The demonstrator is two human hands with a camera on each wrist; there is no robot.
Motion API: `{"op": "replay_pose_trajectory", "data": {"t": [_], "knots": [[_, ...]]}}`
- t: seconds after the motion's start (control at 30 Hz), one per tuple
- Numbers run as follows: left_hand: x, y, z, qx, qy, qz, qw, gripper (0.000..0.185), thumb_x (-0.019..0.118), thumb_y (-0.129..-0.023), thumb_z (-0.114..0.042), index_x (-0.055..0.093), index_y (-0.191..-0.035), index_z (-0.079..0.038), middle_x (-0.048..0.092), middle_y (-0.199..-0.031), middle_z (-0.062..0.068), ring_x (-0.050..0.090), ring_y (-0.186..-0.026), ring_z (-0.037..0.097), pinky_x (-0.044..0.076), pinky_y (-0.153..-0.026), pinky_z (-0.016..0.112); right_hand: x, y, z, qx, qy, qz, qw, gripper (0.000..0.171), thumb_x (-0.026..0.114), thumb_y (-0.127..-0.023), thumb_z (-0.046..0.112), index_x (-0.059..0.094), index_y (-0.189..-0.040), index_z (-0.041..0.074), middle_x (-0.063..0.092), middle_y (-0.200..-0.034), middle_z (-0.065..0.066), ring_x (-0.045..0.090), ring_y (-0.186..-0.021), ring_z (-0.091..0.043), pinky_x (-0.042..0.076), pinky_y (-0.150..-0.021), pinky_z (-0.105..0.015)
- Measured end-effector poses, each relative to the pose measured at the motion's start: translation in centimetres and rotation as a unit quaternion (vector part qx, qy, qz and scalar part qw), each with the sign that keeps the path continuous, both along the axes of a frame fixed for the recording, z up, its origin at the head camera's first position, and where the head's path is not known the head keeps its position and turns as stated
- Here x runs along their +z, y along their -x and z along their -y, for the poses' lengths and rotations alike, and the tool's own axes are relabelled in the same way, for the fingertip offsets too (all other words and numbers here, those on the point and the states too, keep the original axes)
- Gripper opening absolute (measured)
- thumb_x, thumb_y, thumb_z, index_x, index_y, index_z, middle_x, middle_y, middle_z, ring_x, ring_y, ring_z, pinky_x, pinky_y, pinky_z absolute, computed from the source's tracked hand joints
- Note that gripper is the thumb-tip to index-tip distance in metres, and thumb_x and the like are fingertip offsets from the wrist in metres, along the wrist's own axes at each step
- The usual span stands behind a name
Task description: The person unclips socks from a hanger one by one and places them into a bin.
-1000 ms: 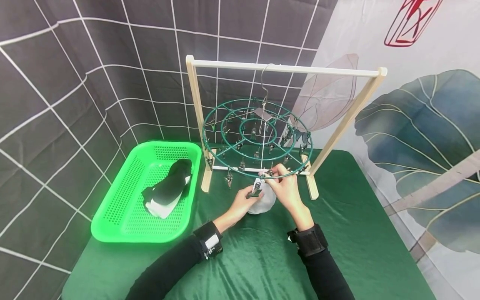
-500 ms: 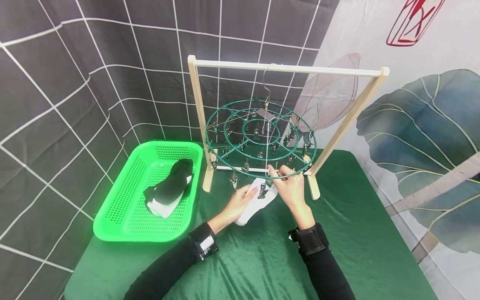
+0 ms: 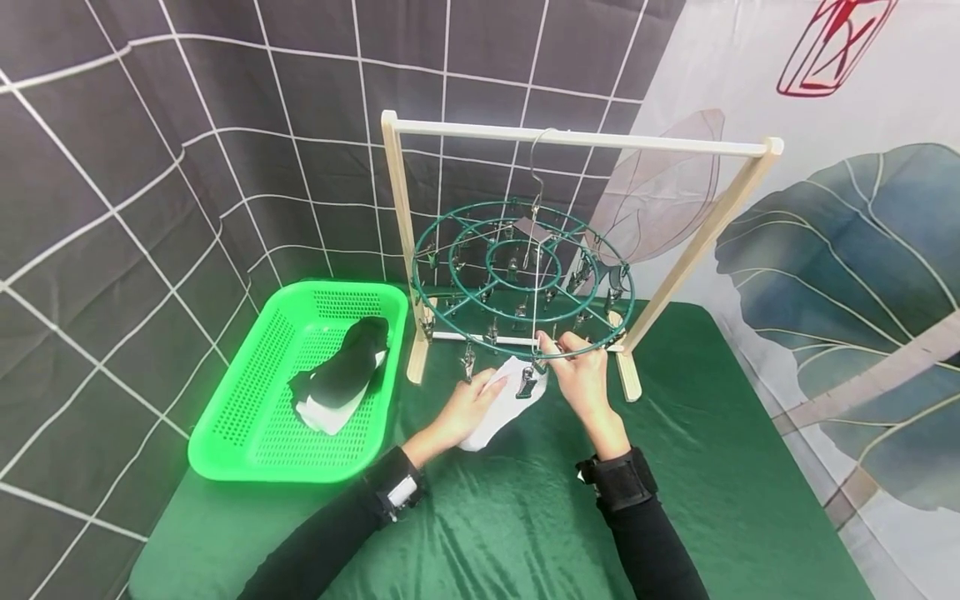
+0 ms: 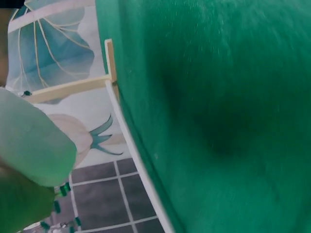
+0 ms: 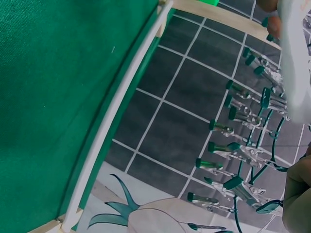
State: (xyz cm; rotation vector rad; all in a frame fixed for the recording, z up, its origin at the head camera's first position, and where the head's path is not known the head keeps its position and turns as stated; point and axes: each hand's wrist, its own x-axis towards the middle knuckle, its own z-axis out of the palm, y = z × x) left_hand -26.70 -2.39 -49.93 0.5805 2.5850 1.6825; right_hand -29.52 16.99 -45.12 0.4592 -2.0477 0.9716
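Observation:
My left hand [image 3: 463,410] grips a white sock [image 3: 497,417], which slants up under the front rim of a green round clip hanger [image 3: 480,333]. One metal clip [image 3: 527,382] of that hanger overlaps the sock in the head view. My right hand [image 3: 581,375] pinches the hanger at its front rim, beside the sock's upper end; fingers hide the exact spot. In the left wrist view the sock [image 4: 36,138] shows at the left edge. The right wrist view has the sock [image 5: 295,63] above my right hand [image 5: 299,194], with several clips [image 5: 238,116] between.
The hanger hooks onto a white bar [image 3: 577,137] of a wooden stand [image 3: 678,250] on the green table [image 3: 510,517]. To the left stands a bright green basket [image 3: 225,433] holding black and white garments [image 3: 341,375]. A grey gridded cloth [image 3: 300,100] hangs behind.
My left hand has moved left and slightly down, and the sock has gone from bunched to stretched out below the hanger. My right hand stays at the front rim.

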Motion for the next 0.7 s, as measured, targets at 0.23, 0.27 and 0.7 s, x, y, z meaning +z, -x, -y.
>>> {"op": "replay_pose_trajectory", "data": {"t": [0.23,0.27,0.7], "knots": [[3.1,-0.1,4.1,-0.020,0.159,-0.010,0.9870,0.023,0.050,-0.098,-0.020,0.062,-0.108,-0.003,0.059,-0.071,0.006,0.053,-0.052,0.013,0.045,-0.043,0.025,-0.1,0.0,-0.5,0.001,0.013,0.001,1.000,0.046,0.074,-0.081,0.014,0.039,-0.051,0.013,0.030,-0.045,0.007,0.023,-0.041,-0.006,0.018,-0.042,-0.023],[3.6,-0.1,4.9,-0.022,0.189,-0.010,0.9818,0.024,0.050,-0.098,-0.021,0.062,-0.107,-0.002,0.058,-0.071,0.005,0.053,-0.053,0.013,0.045,-0.044,0.025,-0.1,0.0,-0.6,0.002,0.011,0.001,1.000,0.047,0.074,-0.081,0.015,0.039,-0.052,0.013,0.029,-0.045,0.007,0.023,-0.041,-0.006,0.017,-0.042,-0.023],[6.7,3.9,15.3,0.026,0.353,0.076,0.9322,0.036,0.032,-0.102,-0.020,0.043,-0.128,0.003,0.058,-0.087,0.019,0.057,-0.065,0.024,0.047,-0.049,0.030,-0.2,0.1,-0.8,0.011,0.014,0.013,1.000,0.048,0.073,-0.083,0.014,0.036,-0.052,0.013,0.024,-0.047,0.009,0.019,-0.042,-0.005,0.016,-0.043,-0.023]]}}
